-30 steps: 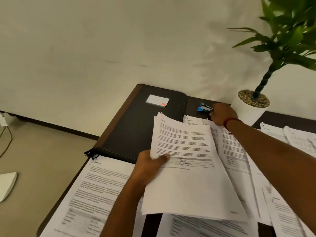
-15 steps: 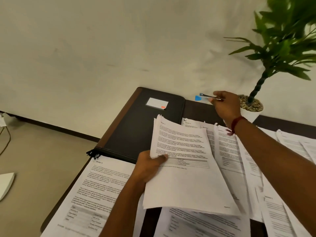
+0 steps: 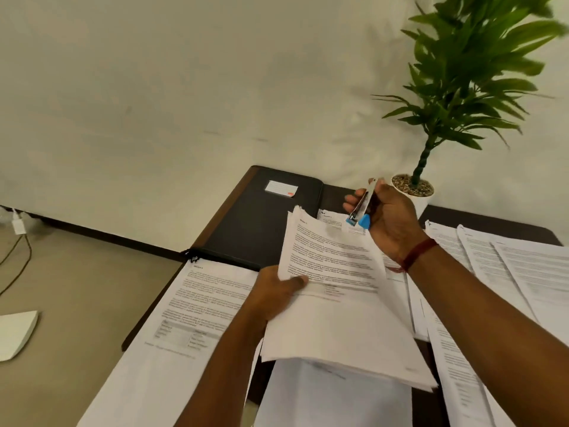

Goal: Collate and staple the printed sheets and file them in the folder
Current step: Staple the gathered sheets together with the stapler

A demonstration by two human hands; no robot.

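My left hand point(image 3: 278, 291) grips a stack of printed sheets point(image 3: 335, 291) by its left edge and holds it above the table. My right hand point(image 3: 389, 220) holds a small blue and silver stapler point(image 3: 361, 208) just above the stack's far right corner, its blue end pointing down at the paper. A closed black folder point(image 3: 264, 223) with a white label lies at the table's far left corner, beyond the stack.
More printed sheets point(image 3: 197, 306) lie spread over the dark table point(image 3: 492, 221), left, right and under the held stack. A potted green plant point(image 3: 414, 192) stands at the back right by the wall. The table's left edge drops to the floor.
My right hand has lifted the stapler from the table near the plant and brought it back over the stack's far corner. My left hand kept holding the stack.
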